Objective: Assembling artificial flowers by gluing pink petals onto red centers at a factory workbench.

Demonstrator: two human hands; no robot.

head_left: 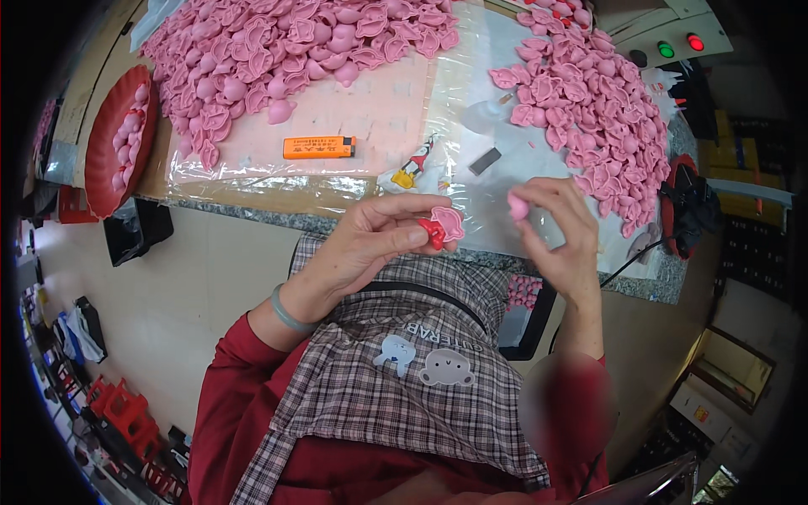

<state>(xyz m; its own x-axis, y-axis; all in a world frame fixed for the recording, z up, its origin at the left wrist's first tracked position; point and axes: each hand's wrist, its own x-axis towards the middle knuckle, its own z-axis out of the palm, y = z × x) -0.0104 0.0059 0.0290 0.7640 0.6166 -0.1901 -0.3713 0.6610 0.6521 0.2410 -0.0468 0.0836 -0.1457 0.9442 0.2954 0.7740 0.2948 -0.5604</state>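
Near the table's front edge, my left hand [370, 234] pinches a small red bow-shaped piece [433, 234] together with a hollow pink plastic shell [450, 220], whose open side faces up. To the right, my right hand [566, 231] holds a rounded pink plastic piece [518, 206] between thumb and fingers. The two hands are apart. Just beyond them on the film-covered table lie a small painted figure [410, 171] in red, white and yellow and a dark grey block [485, 161].
Pink shells [286, 42] are heaped at the far left, and another heap [598, 118] spreads along the right. An orange lighter [319, 147] lies in front of the left heap. A red scalloped basket [105, 160] holds rounded pink pieces. A control box [665, 38] with lit buttons stands far right.
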